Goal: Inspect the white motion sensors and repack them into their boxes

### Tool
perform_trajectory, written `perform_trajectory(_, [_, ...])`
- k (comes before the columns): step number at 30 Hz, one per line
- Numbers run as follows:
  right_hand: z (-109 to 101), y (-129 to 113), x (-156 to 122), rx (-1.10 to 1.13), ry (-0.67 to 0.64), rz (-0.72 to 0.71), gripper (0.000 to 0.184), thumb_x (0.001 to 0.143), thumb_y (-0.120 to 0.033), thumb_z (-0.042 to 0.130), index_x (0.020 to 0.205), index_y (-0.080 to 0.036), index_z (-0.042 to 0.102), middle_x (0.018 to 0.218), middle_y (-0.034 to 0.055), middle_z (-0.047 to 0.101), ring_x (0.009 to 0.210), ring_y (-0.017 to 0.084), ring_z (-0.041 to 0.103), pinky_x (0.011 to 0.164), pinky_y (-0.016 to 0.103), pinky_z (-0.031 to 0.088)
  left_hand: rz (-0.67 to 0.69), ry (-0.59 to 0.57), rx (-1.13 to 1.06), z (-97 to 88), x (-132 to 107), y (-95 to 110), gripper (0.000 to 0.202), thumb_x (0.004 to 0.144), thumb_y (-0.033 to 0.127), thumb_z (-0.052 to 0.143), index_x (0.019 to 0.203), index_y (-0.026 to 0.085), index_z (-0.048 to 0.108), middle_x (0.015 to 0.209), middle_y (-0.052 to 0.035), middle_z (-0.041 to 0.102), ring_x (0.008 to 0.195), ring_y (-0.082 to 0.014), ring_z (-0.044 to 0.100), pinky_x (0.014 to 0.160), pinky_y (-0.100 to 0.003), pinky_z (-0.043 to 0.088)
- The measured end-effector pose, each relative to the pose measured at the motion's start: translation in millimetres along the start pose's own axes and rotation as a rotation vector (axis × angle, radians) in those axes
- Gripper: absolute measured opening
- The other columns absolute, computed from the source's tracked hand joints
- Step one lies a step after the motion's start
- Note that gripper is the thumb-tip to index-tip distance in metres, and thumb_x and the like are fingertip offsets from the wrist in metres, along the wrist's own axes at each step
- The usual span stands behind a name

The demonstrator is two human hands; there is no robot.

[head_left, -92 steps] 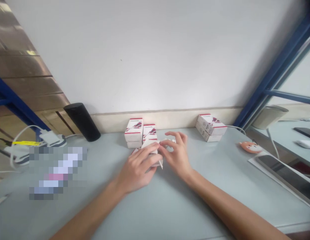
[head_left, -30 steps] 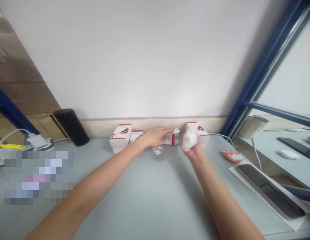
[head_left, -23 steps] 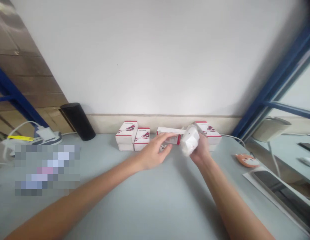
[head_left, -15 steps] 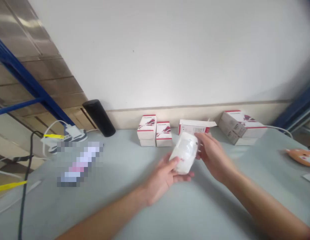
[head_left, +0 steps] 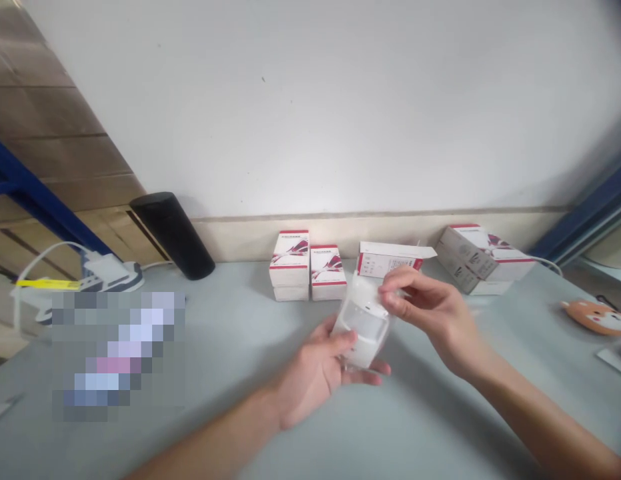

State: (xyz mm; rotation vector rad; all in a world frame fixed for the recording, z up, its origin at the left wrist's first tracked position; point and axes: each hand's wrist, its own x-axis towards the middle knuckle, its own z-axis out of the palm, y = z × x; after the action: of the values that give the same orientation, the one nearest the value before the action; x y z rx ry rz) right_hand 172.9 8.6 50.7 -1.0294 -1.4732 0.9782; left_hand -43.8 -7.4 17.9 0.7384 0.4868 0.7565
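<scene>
A white motion sensor [head_left: 366, 327] in a clear plastic bag is held above the table, tilted, with its curved lens window facing up. My left hand [head_left: 323, 363] grips it from the lower left, thumb on the front and fingers underneath. At its upper right corner, my right hand [head_left: 425, 303] pinches the clear bag [head_left: 390, 308] between thumb and fingertips. Just behind the hands lies an opened white and red box [head_left: 375, 261], its flap sticking out to the right.
Closed white and red boxes [head_left: 289, 263] stand by the wall, with more boxes [head_left: 483, 260] stacked at the right. A black cylinder [head_left: 175, 233], a power strip [head_left: 120, 277] and a pixelated item [head_left: 123, 350] are at the left. An orange animal-faced object [head_left: 597, 317] lies far right.
The sensor has turned, so its front now faces me more. My right hand has moved from its right side to pinch the bag at the upper corner. The view has shifted slightly.
</scene>
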Motion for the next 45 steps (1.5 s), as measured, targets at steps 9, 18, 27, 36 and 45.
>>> perform_trajectory(9, [-11.9, -3.2, 2.7, 0.02, 0.078, -0.028, 0.023, 0.082, -0.045, 0.086, 0.08, -0.024, 0.077, 0.09, 0.0039, 0.068, 0.084, 0.019, 0.06, 0.07, 0.031, 0.046, -0.008, 0.021, -0.051, -2.5, 0.8, -2.0, 0.037, 0.093, 0.03, 0.066, 0.125, 0.012, 0.067, 0.123, -0.0188, 0.072, 0.103, -0.0348, 0.075, 0.104, -0.053, 0.048])
perform_trajectory(18, [-20.0, -8.0, 8.3, 0.076, 0.068, 0.071, 0.031, 0.085, -0.05, 0.08, 0.081, -0.02, 0.075, 0.078, 0.0018, 0.065, 0.07, 0.014, 0.05, 0.064, 0.028, 0.04, 0.023, 0.114, 0.042, -3.2, 0.9, -5.2, 0.038, 0.089, 0.014, 0.066, 0.127, 0.013, 0.066, 0.115, -0.0153, 0.075, 0.099, -0.0297, 0.076, 0.099, -0.046, 0.051])
perform_trajectory(27, [-16.3, -9.1, 6.4, 0.059, 0.015, -0.092, 0.026, 0.096, -0.047, 0.069, 0.091, -0.022, 0.066, 0.088, 0.0013, 0.062, 0.079, 0.016, 0.052, 0.072, 0.028, 0.043, 0.048, 0.139, 0.022, 1.3, 1.7, -3.6, 0.027, 0.092, 0.027, 0.072, 0.115, 0.015, 0.069, 0.118, -0.0146, 0.073, 0.099, -0.0291, 0.074, 0.094, -0.043, 0.051])
perform_trajectory(36, [1.5, -8.6, -2.6, -0.467, 0.138, -0.508, 0.013, 0.105, -0.024, 0.05, 0.093, -0.024, 0.053, 0.083, 0.0004, 0.06, 0.073, 0.016, 0.051, 0.067, 0.028, 0.042, 0.014, -0.015, 0.145, 0.0, -3.8, -2.5, 0.035, 0.094, 0.031, 0.074, 0.126, 0.018, 0.067, 0.115, -0.0122, 0.073, 0.095, -0.0273, 0.075, 0.094, -0.044, 0.05])
perform_trajectory(45, [9.4, -21.5, -12.3, -0.746, 0.227, -0.972, 0.024, 0.099, -0.003, 0.047, 0.1, -0.026, 0.053, 0.08, 0.002, 0.061, 0.07, 0.017, 0.052, 0.064, 0.03, 0.043, -0.003, -0.138, 0.098, -3.3, -3.0, 0.3, 0.038, 0.101, 0.041, 0.062, 0.131, 0.018, 0.067, 0.115, -0.0134, 0.071, 0.103, -0.0299, 0.072, 0.095, -0.044, 0.051])
